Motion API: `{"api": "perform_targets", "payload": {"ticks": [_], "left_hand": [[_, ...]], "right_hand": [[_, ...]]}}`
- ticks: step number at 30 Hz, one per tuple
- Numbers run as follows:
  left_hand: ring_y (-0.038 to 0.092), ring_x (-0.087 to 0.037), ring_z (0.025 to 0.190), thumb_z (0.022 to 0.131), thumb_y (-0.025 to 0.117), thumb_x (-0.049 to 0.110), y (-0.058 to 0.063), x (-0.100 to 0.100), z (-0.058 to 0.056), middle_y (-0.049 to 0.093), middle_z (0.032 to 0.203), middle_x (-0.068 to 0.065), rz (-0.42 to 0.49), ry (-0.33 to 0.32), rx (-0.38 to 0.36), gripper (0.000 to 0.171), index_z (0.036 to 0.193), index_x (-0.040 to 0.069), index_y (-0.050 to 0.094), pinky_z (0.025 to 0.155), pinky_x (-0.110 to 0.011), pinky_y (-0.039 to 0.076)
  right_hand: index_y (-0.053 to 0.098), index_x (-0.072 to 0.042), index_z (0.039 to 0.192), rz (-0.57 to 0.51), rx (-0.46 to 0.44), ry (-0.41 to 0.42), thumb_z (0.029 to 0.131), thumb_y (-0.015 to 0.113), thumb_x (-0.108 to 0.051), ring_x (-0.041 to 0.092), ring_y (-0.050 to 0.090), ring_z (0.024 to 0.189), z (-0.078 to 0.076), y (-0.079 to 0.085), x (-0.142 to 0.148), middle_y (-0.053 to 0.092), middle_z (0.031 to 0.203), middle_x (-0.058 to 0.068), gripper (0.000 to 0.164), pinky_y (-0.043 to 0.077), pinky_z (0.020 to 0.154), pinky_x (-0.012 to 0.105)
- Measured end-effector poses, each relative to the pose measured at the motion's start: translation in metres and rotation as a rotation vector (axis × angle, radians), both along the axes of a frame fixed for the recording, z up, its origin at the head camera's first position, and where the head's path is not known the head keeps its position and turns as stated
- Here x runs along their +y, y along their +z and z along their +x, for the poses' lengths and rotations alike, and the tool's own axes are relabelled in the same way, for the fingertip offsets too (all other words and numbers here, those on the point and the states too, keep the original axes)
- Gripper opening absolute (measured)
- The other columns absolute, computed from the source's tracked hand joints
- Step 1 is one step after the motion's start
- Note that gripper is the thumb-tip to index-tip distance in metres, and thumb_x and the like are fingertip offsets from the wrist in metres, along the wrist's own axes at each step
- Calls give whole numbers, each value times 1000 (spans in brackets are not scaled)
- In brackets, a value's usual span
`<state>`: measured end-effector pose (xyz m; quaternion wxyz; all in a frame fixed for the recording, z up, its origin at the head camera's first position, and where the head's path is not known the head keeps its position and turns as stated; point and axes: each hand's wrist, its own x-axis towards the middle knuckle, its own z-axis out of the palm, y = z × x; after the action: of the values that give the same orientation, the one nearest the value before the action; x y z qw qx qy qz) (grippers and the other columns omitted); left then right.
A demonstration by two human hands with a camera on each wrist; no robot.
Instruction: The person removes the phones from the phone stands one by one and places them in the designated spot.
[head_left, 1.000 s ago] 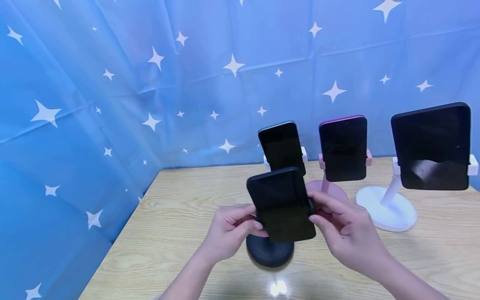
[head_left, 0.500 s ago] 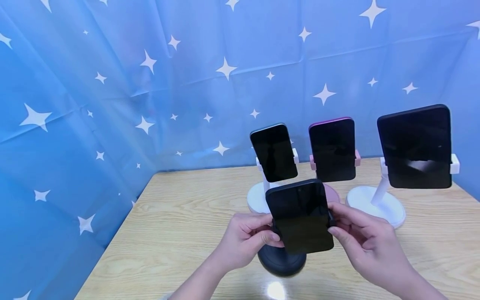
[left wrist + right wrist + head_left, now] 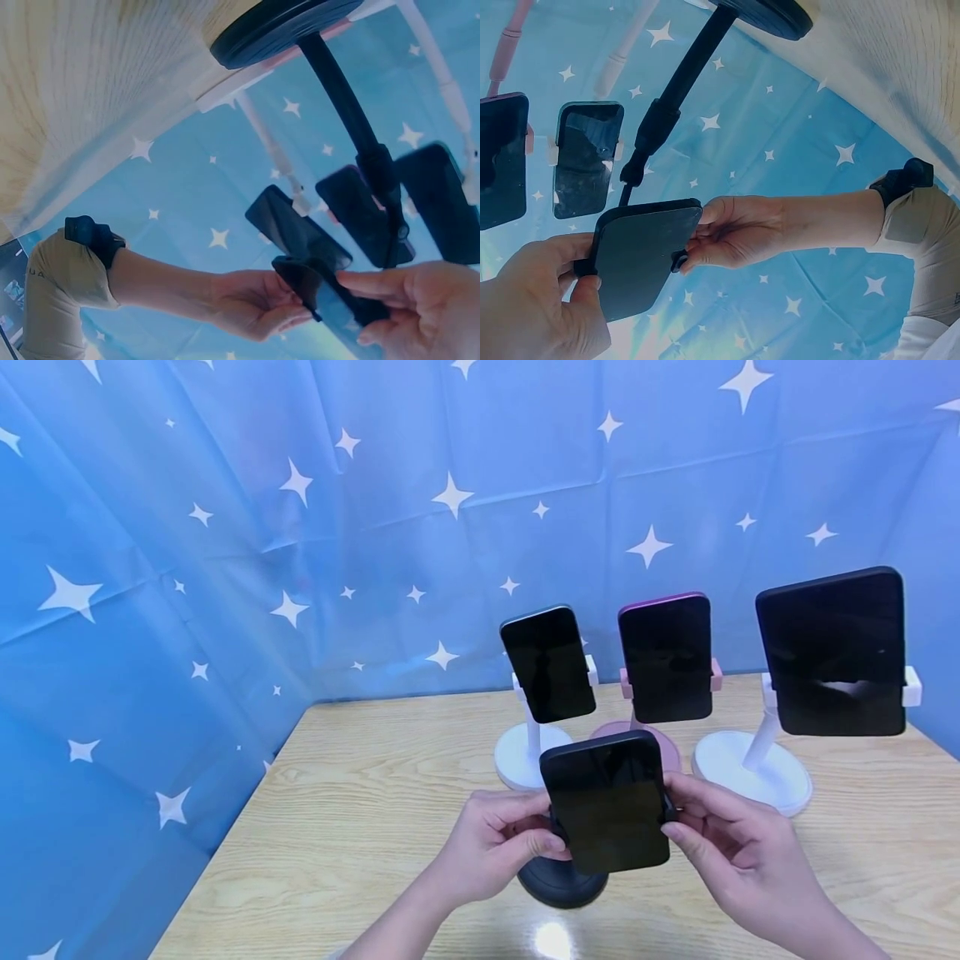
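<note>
A black phone (image 3: 607, 806) sits in a black phone stand, its dark screen facing me and leaning back. My left hand (image 3: 498, 843) pinches the stand's clamp at the phone's left edge between thumb and fingers. At the opposite edge, my right hand (image 3: 742, 852) grips the other clamp (image 3: 669, 808) the same way. The stand's round base (image 3: 562, 885) shows on the table below the phone. Its black post (image 3: 694, 67) appears in the right wrist view, running from the base to the holder behind the phone.
Behind, a row of stands holds dark-screened devices: a phone (image 3: 549, 664) on a white stand, a pink-edged phone (image 3: 666, 660) on a pink one, and a larger tablet-like device (image 3: 836, 652) on a white one. A blue star-patterned curtain (image 3: 375, 552) hangs behind the wooden table (image 3: 315, 827).
The black stand and phone have shifted right and closer to me, with both hands on the clamps throughout. The phone's top edge has tipped farther back. The head view has turned slightly.
</note>
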<state>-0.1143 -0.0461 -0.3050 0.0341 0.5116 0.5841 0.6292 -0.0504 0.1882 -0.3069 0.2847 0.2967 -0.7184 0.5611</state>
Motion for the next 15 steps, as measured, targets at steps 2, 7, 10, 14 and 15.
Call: {"api": "perform_targets", "payload": {"ticks": [2,7,10,14,15], "left_hand": [[66,-35,71,82,55,-14,0,0,0,62,89,-33,-7,4,3,27,107,-23,53,65,-33,55],[66,-34,71,82,56,-13,1,-1,0,62,87,-33,-13,5,-1,28,108,-23,53,65,-33,55],[66,-33,71,82,56,-12,2,-2,1,63,87,-32,-22,6,-5,27,108,-22,54,65,-33,55],[67,-30,75,82,59,-9,5,-2,1,63,91,-29,-46,27,1,26,106,-18,57,66,-33,55],[67,-28,77,82,60,-9,5,-3,0,64,92,-28,-52,32,4,26,106,-18,58,67,-33,55]], "right_hand": [[55,10,116,-3,-1,0,72,59,24,5,64,91,0,0,0,64,112,0,46,49,73,13],[56,10,116,9,-12,-32,71,59,25,5,64,90,2,1,0,64,111,-1,48,49,72,13],[56,9,116,9,-27,-42,70,59,26,4,64,90,4,1,1,64,111,-2,48,49,71,13],[55,10,118,19,-42,-37,71,58,26,5,64,92,5,1,2,64,112,-2,50,49,72,13],[55,8,118,40,-48,-57,71,59,26,4,64,91,6,2,3,64,112,-3,51,49,72,13]]}}
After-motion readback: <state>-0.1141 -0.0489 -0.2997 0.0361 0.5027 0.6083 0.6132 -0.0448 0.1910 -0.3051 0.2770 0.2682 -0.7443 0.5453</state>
